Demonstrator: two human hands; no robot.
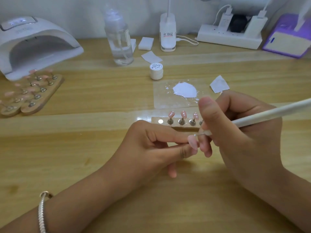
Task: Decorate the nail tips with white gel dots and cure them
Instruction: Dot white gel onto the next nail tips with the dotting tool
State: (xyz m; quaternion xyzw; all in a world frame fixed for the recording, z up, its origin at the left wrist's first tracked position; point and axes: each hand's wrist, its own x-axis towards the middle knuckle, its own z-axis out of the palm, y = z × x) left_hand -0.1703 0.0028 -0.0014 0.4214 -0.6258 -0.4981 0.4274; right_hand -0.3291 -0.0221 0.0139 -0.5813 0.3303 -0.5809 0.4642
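Head cam: L hand pinches a pink nail tip btwn thumb and fingers, mid-worktop. R hand grips the white dotting pen, its point touching the tip's upper end. Just behind, wooden holder w/ three pink tips. White gel puddle beyond. Lamp at far-left corner.
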